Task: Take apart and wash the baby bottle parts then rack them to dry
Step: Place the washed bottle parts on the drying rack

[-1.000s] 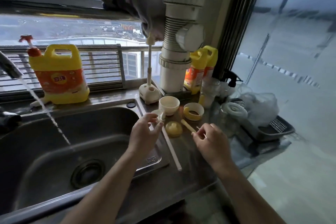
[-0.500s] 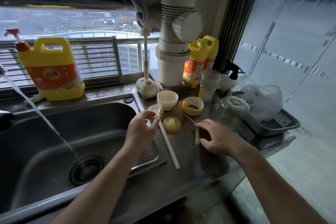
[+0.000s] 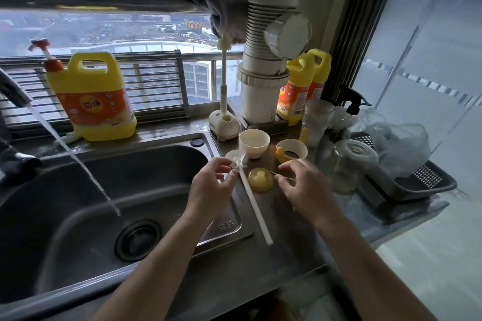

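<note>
Straw [image 3: 254,206] runs slanting betw. the two hands, its top end pinched in L hand [image 3: 211,185] fingertips. R hand [image 3: 305,187] has fingers curled, pinching a thin rod [image 3: 277,174]. Yellow nipple [image 3: 260,179] sits betw. the hands; white cup [image 3: 253,142] & collar ring [image 3: 291,150] just beyond them. Glass bottle [image 3: 349,164] is right of R hand. Water stream [image 3: 78,164] falls into sink [image 3: 65,229], left of L hand.

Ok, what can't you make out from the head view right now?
Head view:
- Too small: thin sliver in right-hand grip, partly covered by it.
- Hidden: top of straw, inside left-hand grip.
- Cut off: faucet, by left edge.
- Covered: basket contents, by plastic bag.
</note>
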